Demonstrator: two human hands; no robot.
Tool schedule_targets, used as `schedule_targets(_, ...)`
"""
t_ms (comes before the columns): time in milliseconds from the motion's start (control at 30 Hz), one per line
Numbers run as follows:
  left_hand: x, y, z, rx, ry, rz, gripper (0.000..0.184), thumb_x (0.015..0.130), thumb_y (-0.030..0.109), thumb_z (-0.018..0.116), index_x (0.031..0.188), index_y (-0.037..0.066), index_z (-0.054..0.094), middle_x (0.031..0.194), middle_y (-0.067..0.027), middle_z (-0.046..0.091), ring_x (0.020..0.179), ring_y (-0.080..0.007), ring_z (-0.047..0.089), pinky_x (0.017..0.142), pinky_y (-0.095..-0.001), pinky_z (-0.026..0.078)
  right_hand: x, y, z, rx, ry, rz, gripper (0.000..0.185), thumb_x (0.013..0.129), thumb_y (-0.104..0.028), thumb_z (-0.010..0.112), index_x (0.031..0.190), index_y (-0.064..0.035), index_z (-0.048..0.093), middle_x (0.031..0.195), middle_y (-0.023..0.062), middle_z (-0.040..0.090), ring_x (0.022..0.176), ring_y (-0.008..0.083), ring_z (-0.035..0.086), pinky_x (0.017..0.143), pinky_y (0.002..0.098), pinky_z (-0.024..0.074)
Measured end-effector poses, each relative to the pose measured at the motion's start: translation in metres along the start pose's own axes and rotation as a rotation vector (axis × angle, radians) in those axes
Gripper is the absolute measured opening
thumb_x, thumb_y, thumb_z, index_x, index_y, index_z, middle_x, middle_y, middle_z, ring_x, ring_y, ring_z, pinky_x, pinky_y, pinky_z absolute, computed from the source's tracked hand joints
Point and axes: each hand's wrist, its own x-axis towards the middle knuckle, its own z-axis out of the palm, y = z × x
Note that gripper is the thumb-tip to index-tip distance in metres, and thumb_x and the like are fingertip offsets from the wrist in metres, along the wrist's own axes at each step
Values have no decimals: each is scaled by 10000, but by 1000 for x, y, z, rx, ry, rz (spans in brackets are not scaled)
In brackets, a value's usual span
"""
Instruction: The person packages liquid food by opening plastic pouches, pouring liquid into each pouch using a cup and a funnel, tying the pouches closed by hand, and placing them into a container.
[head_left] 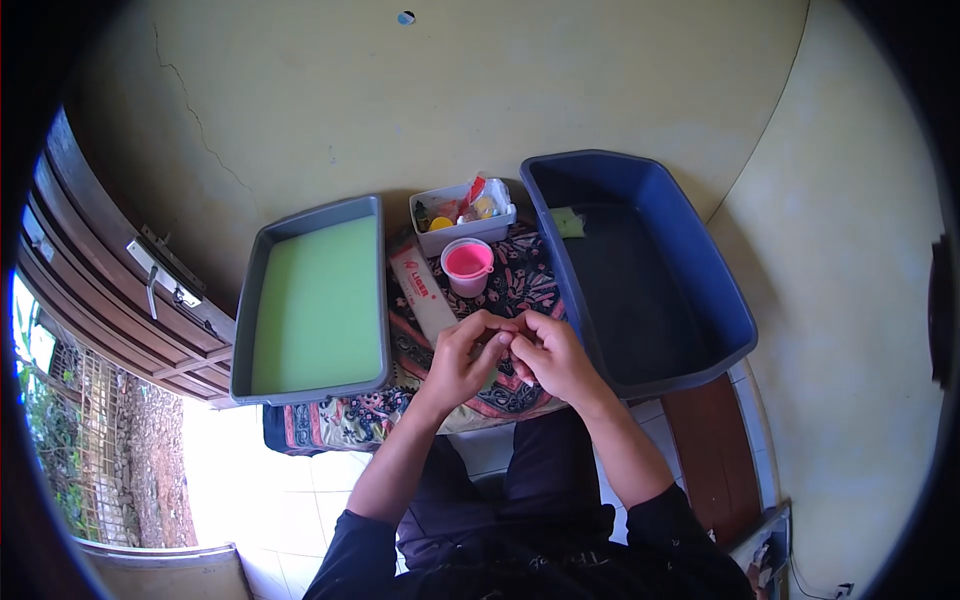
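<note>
My left hand (468, 358) and my right hand (552, 360) meet over the front of the cloth-covered table, fingertips pinched together. Whatever they grip between them is hidden by the fingers. A pale green patch shows just below the fingertips, too small to name. Nearest beyond my left hand lies a long white packet (424, 292) with red "LIGER" lettering. Behind the hands stands a translucent cup (467, 286) with a pink cup or strainer (468, 262) sitting in its top.
On the left, a grey tub (383, 300) holds light green liquid (320, 310). To the right, a dark blue tub (690, 230) contains a small green packet (568, 222). A grey box (462, 234) with bottles and wrappers stands at the back. A wooden door (130, 250) is open at left.
</note>
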Motion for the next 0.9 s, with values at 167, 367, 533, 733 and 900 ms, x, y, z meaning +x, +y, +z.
schedule_targets(167, -3, -5, 7, -108, 66, -10, 91, 882, 41, 624, 932, -32, 603, 780, -77, 654, 696, -106, 611, 591, -261, 465, -4, 2, -4, 360, 4, -8, 107, 945, -99, 540, 885, -12, 558, 674, 10, 516, 500, 54, 473, 433, 207, 375)
schedule_targets(367, -7, -8, 4, -224, 4, -156, 120, 873, 25, 627, 971, -35, 593, 816, -65, 668, 761, -74, 611, 641, -229, 474, 1, -5, -10, 572, -8, 3, 139, 947, -133, 547, 888, -10, 571, 685, 22, 541, 507, 68, 501, 428, 208, 383)
schedule_targets(533, -8, 1, 7, -333, 121, -178, 215, 871, 19, 626, 1071, -27, 563, 854, -75, 688, 828, -83, 617, 689, -218, 466, 7, -8, -7, 596, -19, -32, 167, 948, -166, 567, 934, 0, 579, 718, 37, 577, 547, 77, 526, 476, 207, 418)
schedule_targets(733, -7, -10, 5, -150, 135, -134, 257, 845, 70, 663, 1072, -19, 580, 825, -89, 711, 781, -60, 621, 677, -221, 462, 10, -5, 4, 329, 66, -195, 189, 885, -90, 659, 1016, 35, 609, 720, 35, 602, 589, 47, 532, 514, 200, 428)
schedule_targets(900, -9, -2, 9, -102, 105, -235, 214, 837, 99, 683, 994, -21, 601, 798, -99, 712, 731, -63, 628, 647, -230, 469, 12, -7, 5, 45, 228, -197, 92, 865, -75, 674, 816, -3, 644, 629, 4, 608, 548, 30, 514, 495, 198, 405)
